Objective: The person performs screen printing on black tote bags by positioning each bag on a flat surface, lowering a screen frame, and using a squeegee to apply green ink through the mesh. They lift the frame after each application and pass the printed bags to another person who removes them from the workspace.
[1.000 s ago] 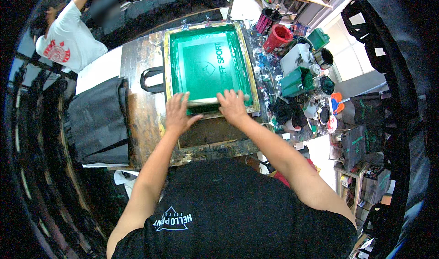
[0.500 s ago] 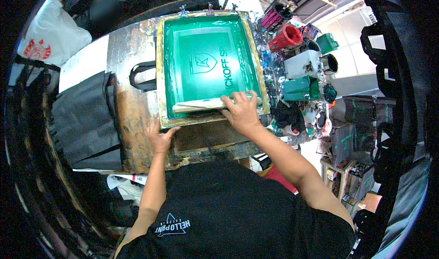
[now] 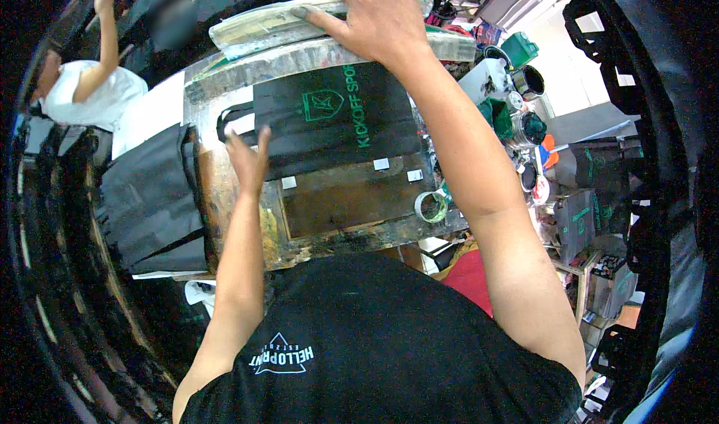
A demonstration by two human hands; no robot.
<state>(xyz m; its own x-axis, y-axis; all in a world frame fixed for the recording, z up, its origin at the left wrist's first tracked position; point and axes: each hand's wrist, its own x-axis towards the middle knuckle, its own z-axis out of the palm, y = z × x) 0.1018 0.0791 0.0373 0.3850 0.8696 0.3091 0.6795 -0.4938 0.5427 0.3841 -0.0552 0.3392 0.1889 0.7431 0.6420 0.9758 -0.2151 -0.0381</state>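
My right hand (image 3: 386,21) is wrapped round a pale squeegee (image 3: 262,31) at the far side of the table, on the raised edge of a screen-printing frame (image 3: 273,63). The frame stands tilted up; its mesh is hidden from me. Beneath it lies a black tote bag (image 3: 299,136) with a green shield and lettering printed on it. My left hand (image 3: 249,158) is open, thumb and fingers apart, over the bag's left edge. The bag's black handle (image 3: 223,121) loops out just beyond that hand.
Black bags (image 3: 153,199) are stacked at the left. A tape roll (image 3: 431,207) sits near the brown board (image 3: 337,203), which bears small white squares. Ink jars (image 3: 530,128) and a white container (image 3: 483,80) crowd the right. Another person (image 3: 97,87) is at far left.
The screen frame has swung up and away, uncovering the printed bag. My right hand has moved far forward with the squeegee. My left hand has left the frame's near corner and moved forward.
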